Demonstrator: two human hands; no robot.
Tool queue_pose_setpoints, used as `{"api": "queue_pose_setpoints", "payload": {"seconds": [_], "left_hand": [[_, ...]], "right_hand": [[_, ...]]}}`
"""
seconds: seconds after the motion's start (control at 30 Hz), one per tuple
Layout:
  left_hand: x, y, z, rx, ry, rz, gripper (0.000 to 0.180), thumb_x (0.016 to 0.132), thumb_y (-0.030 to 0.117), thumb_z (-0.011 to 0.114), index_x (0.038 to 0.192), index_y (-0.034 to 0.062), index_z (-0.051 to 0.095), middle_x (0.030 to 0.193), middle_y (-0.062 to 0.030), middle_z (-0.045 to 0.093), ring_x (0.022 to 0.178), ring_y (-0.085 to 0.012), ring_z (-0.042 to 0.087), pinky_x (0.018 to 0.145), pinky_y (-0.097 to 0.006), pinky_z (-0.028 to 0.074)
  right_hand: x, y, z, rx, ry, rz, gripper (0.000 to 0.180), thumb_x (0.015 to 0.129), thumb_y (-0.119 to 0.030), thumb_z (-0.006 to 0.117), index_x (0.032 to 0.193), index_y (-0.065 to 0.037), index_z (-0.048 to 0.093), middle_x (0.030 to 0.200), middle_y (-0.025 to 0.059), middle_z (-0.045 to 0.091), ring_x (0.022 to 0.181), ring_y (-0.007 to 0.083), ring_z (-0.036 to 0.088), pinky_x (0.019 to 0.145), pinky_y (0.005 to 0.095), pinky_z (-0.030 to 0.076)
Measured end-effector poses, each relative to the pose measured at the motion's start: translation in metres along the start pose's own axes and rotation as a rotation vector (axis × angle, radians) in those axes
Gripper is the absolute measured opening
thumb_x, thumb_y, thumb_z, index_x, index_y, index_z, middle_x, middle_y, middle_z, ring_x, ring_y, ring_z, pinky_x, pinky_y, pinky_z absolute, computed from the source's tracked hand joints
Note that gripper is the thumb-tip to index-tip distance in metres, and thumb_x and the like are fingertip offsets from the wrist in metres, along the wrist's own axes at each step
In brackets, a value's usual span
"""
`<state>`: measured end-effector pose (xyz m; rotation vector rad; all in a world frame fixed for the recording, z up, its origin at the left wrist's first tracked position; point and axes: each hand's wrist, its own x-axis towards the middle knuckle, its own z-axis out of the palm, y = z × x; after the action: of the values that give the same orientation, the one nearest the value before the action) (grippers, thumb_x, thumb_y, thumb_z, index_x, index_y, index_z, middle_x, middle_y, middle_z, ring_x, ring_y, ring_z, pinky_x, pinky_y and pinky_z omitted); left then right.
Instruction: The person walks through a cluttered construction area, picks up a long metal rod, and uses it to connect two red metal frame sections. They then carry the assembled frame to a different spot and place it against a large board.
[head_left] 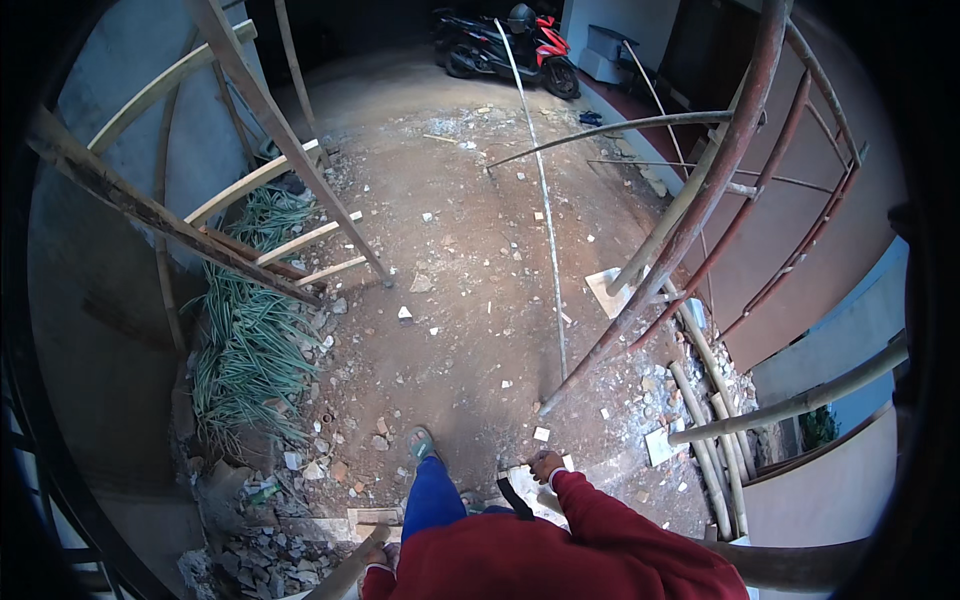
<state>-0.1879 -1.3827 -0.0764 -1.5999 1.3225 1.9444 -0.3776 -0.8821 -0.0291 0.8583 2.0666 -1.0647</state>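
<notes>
My right hand point(545, 465) reaches forward from a dark red sleeve, its fingers curled closed. Right by it is a whitish, flat-looking thing point(546, 509) with a black strip point(515, 498) across it; my sleeve and body hide part of it. What the fingers pinch, if anything, is too small to tell. Low at the left, my left hand point(380, 556) is closed around a wooden pole point(345, 578) that runs out of the lower edge. Most of that hand's fingers are hidden.
A wooden ladder point(290, 150) leans at the left above cut green leaves point(250, 340). Reddish ladder-like poles point(690, 230) stand at the right, with loose poles point(705, 440) below. A thin pole point(540, 190) crosses the rubble-strewn ground towards a motorbike point(510, 50).
</notes>
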Motion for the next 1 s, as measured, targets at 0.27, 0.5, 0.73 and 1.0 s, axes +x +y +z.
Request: {"api": "queue_pose_setpoints", "payload": {"seconds": [0.27, 0.5, 0.73, 1.0], "left_hand": [[0.122, 0.162, 0.135, 1.579, -0.306, 0.43, 0.039, 0.095, 0.044, 0.052, 0.111, 0.0109, 0.065, 0.094, -0.0146, 0.072, 0.088, -0.03, 0.071, 0.079, -0.044, 0.055], [0.217, 0.393, 0.319, 0.804, -0.373, 0.04, 0.032, 0.101, 0.036, 0.051, 0.106, 0.0091, 0.067, 0.093, -0.0101, 0.073, 0.076, -0.0245, 0.072, 0.061, -0.038, 0.057], [0.227, 0.575, 0.529, 0.467, -0.514, 0.25, 0.022, 0.101, 0.021, 0.058, 0.119, 0.0101, 0.06, 0.095, -0.0056, 0.073, 0.075, -0.017, 0.071, 0.057, -0.031, 0.055], [0.295, 0.598, 0.666, 0.792, -0.35, -0.05, 0.026, 0.103, 0.027, 0.051, 0.12, 0.0152, 0.066, 0.108, -0.0079, 0.073, 0.094, -0.0242, 0.072, 0.075, -0.041, 0.057]], "right_hand": [[0.049, 0.006, -0.013, 0.166, -0.091, 0.555, 0.039, 0.099, -0.038, 0.052, 0.099, -0.004, 0.072, 0.085, 0.0087, 0.075, 0.067, 0.0208, 0.072, 0.059, 0.0379, 0.057], [0.124, -0.178, -0.04, 0.709, 0.176, 0.277, 0.016, 0.095, -0.016, 0.059, 0.1, -0.009, 0.073, 0.092, 0.008, 0.076, 0.077, 0.0174, 0.073, 0.071, 0.0384, 0.059], [0.258, -0.3, -0.075, 0.449, 0.055, 0.176, 0.017, 0.089, -0.02, 0.066, 0.099, -0.008, 0.074, 0.1, 0.014, 0.076, 0.091, 0.0233, 0.073, 0.083, 0.0369, 0.057], [0.458, -0.427, -0.21, -1.134, -0.204, -0.25, 0.047, 0.093, -0.042, 0.054, 0.13, -0.014, 0.062, 0.121, 0.0127, 0.07, 0.115, 0.0313, 0.066, 0.095, 0.0442, 0.053]]}}
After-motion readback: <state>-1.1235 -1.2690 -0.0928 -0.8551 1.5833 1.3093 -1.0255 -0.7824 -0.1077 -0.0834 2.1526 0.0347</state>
